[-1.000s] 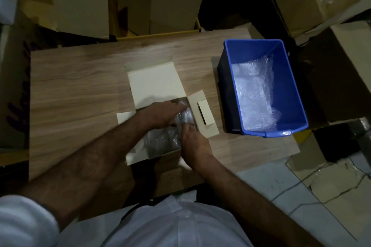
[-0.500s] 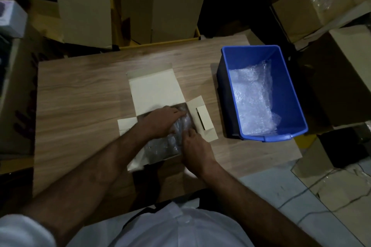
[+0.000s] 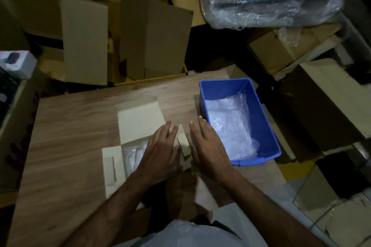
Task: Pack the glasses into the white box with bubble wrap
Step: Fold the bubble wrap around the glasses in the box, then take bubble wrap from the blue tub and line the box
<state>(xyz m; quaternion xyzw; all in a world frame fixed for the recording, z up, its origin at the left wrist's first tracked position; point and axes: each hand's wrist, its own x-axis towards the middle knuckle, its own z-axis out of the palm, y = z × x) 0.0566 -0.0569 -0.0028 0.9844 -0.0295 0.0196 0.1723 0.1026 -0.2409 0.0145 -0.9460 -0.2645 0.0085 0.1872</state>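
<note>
From my head camera: my left hand lies flat, fingers straight, over the white box, pressing the bubble wrap bundle (glasses presumably inside, I can't see them). My right hand hovers open beside the right flap. I'd keep the padding down evenly, then fold the side flaps before the lid.

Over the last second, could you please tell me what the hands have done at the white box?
Both hands have let go of the bubble-wrapped bundle inside the white cardboard box: the left hand and right hand now lie flat, fingers straight, over its right side flap. The blue plastic bin stayed put.
</note>
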